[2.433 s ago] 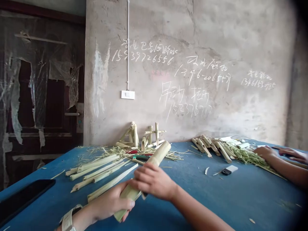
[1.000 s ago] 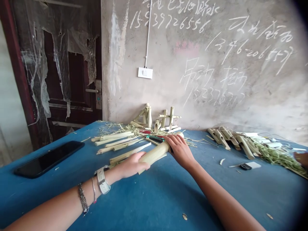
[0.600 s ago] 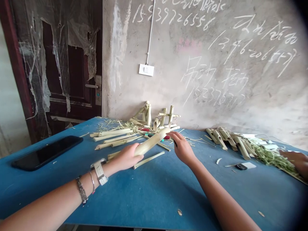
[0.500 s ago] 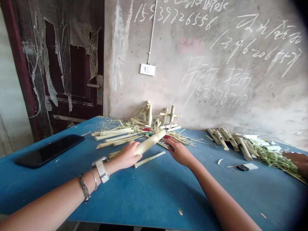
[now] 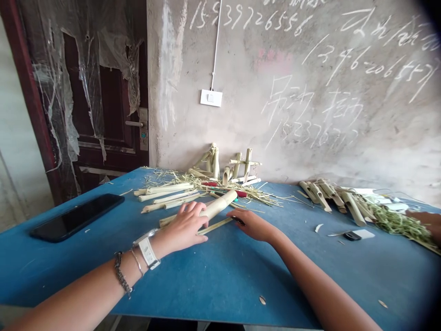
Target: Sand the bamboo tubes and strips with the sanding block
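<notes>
My left hand [image 5: 188, 223] is open, its fingers spread over the near side of a thick pale bamboo tube [image 5: 220, 204] that lies slanted on the blue table. Under the fingers part of the tube is hidden. A thin pale stick [image 5: 220, 225] runs from beside my left thumb toward my right hand [image 5: 253, 224]. The right fingers are curled closed around something small and dark, mostly covered by the hand, close to that stick's far end. Behind the tube, a red-handled tool [image 5: 242, 194] lies among straw-like strips.
Several cut sticks [image 5: 168, 187] lie behind my left hand. A black phone [image 5: 77, 216] is at the left. Small bamboo constructions [image 5: 247, 165] stand by the wall. To the right are cut tubes [image 5: 353, 209], a black-and-white object [image 5: 358, 235], green shavings [image 5: 396, 220] and another person's hand [image 5: 429, 223].
The thick bamboo tube has come down onto the table and my left hand has loosened from it, fingers spreading. My right hand has moved slightly left and nearer, to the thin stick's end.
</notes>
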